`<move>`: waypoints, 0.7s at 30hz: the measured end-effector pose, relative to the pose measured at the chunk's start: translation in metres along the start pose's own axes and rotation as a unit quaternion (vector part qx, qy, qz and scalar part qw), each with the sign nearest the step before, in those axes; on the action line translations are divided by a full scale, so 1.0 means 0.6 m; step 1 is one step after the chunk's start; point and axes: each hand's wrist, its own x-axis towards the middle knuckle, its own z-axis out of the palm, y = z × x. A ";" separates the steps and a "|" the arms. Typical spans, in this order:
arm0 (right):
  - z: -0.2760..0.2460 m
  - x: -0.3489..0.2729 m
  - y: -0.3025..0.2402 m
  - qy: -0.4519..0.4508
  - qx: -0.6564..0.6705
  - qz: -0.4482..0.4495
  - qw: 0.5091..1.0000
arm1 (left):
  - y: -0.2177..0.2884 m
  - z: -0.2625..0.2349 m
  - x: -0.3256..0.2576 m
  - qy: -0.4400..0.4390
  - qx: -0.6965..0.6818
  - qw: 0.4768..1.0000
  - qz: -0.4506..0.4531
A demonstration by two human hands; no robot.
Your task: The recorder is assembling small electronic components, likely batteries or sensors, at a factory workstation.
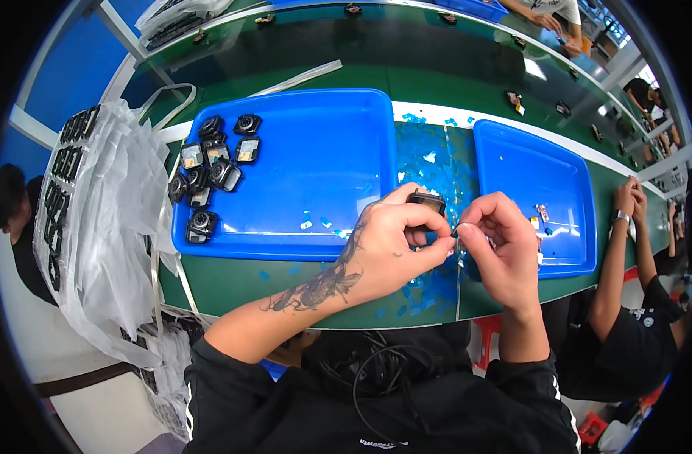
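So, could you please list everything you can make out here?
Large tray: one, blue, left of centre
Small tray: one, blue, right of centre
Watch-like cases: about ten, mostly black, large tray's left side
Small parts: several, mixed colours, small tray
Film scraps: many, blue, mainly between the trays
Work table: one, green, under the trays
Far surface: one, green, beyond the table
Small devices: several, mostly dark, on far surface
Plastic sheeting: one stack, whitish, far left
Stool: at least one, red, lower right
Co-workers: several, mostly dark clothing, right and far left
Left hand: one, ungloved, centre, holding a dark case
Right hand: one, ungloved, beside it, fingers pinched
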 end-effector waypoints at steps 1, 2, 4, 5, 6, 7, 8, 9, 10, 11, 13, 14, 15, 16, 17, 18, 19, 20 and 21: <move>0.002 0.002 0.000 -0.001 0.000 0.002 1.000 | 0.002 -0.002 0.001 -0.014 0.005 1.000 -0.028; 0.006 0.004 -0.002 0.008 -0.096 -0.064 0.993 | 0.003 -0.003 0.002 -0.028 0.010 0.998 -0.056; 0.008 0.005 -0.007 0.013 -0.190 -0.130 0.973 | 0.005 -0.006 0.002 -0.029 0.009 0.997 -0.065; 0.008 0.005 -0.009 0.017 -0.241 -0.173 0.955 | 0.005 -0.008 0.002 -0.032 0.009 0.997 -0.072; 0.008 0.005 -0.011 0.022 -0.291 -0.216 0.932 | 0.004 -0.009 0.003 -0.029 0.009 0.997 -0.072; 0.007 -0.005 -0.005 0.019 -0.291 -0.218 0.932 | 0.003 -0.010 0.004 -0.034 -0.022 0.996 -0.075; 0.004 -0.022 0.006 0.026 -0.196 -0.161 0.967 | 0.002 -0.011 0.005 -0.040 -0.053 0.995 -0.079; 0.001 -0.029 0.015 0.032 -0.100 -0.103 0.989 | -0.001 -0.011 0.006 -0.038 -0.053 0.995 -0.078; -0.001 -0.024 0.017 0.030 -0.100 -0.104 0.989 | -0.004 -0.011 0.008 -0.040 -0.063 0.992 -0.098; -0.003 -0.015 0.019 0.026 -0.171 -0.102 0.980 | -0.007 -0.011 0.009 -0.043 -0.074 0.989 -0.118; 0.004 -0.007 0.007 0.015 -0.230 -0.049 0.972 | -0.010 -0.010 0.010 -0.047 -0.126 0.981 -0.137; 0.003 -0.009 0.011 0.017 -0.231 -0.049 0.972 | -0.010 -0.010 0.010 -0.050 -0.178 0.970 -0.156; -0.001 -0.011 0.020 0.023 -0.136 -0.018 0.990 | -0.007 -0.009 0.011 -0.053 -0.178 0.970 -0.154; -0.005 -0.014 0.025 0.029 -0.040 0.012 0.999 | 0.000 -0.012 0.011 -0.064 -0.202 0.963 -0.169; -0.006 -0.015 0.021 0.030 0.017 0.019 0.999 | 0.003 -0.014 0.011 -0.075 -0.224 0.954 -0.184; -0.005 -0.014 0.019 0.033 0.016 0.019 0.999 | 0.003 -0.016 0.011 -0.078 -0.225 0.954 -0.184; -0.004 -0.012 0.018 -0.002 0.046 -0.004 0.999 | 0.001 -0.017 0.011 -0.106 -0.219 0.952 -0.185; -0.003 -0.012 0.017 -0.038 0.076 -0.028 0.996 | -0.001 -0.018 0.010 -0.134 -0.212 0.950 -0.185; -0.001 -0.010 0.018 -0.041 0.128 -0.010 0.991 | -0.002 -0.022 0.010 -0.152 -0.221 0.944 -0.192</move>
